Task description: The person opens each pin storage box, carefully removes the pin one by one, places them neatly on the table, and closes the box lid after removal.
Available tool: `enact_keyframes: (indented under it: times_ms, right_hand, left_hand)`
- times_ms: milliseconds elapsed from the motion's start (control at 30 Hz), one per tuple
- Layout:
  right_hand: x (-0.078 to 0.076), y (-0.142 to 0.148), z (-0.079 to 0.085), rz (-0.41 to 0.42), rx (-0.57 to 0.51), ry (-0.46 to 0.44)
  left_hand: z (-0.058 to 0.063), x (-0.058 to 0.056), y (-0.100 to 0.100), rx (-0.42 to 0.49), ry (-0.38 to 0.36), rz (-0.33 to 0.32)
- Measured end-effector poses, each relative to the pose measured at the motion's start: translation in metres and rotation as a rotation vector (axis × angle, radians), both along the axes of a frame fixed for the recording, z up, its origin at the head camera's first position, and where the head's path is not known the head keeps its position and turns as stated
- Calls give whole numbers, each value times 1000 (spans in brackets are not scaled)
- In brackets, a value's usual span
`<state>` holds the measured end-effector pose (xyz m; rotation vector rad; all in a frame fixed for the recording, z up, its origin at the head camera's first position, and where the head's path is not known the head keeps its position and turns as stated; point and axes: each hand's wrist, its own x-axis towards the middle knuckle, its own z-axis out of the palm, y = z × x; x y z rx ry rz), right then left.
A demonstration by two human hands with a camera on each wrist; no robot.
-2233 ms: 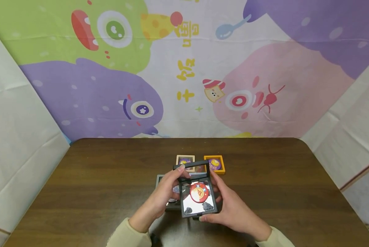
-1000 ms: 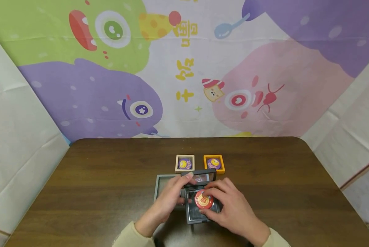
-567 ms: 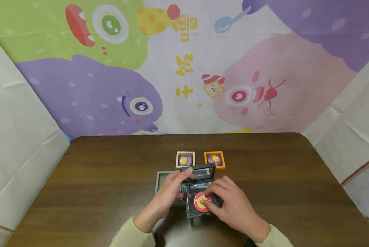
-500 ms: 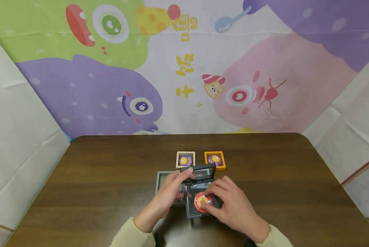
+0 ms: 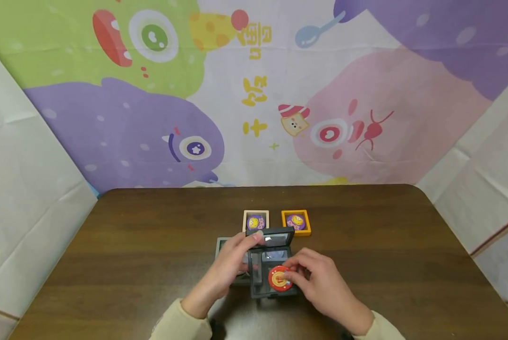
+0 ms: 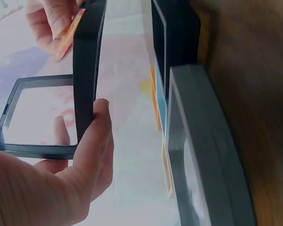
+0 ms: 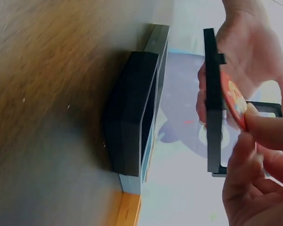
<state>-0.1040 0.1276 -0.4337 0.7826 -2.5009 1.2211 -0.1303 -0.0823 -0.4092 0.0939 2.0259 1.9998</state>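
Note:
My left hand [image 5: 225,270] grips a black hinged display case [image 5: 253,282] by its left side, the thumb on the raised lid. Clear panes fill the lid and the body. Over the case's right half, my right hand [image 5: 328,285] pinches a round red badge [image 5: 276,278] with a gold centre between thumb and fingers. In the right wrist view the red badge [image 7: 233,101] is tilted, one edge close to the case [image 7: 212,117]. From the left wrist side, the case [image 6: 87,70] is held up above the table, and the badge shows edge-on.
On the table behind the case sit a cream square box [image 5: 245,217] and an orange one [image 5: 308,223], each with a purple round badge. A grey box [image 5: 218,245] lies under the left hand. A black box [image 7: 127,113] stands beside it.
At first both hands held the case with the red badge lying inside. The right hand has since moved onto the badge, pinched it and tilted it up. The left hand keeps its hold on the case.

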Motion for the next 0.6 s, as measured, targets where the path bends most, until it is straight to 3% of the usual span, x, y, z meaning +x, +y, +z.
enact_keyframes:
  times_ms: [233, 500, 600]
  right_hand:
    - [3, 1, 3, 39, 14, -219]
    - [7, 0, -3, 324, 102, -421]
    - [11, -4, -7, 375, 148, -512]
  left_hand:
    - [4, -7, -13, -83, 69, 67]
    - [11, -11, -21, -37, 101, 121]
    - [11, -10, -20, -60, 92, 114]
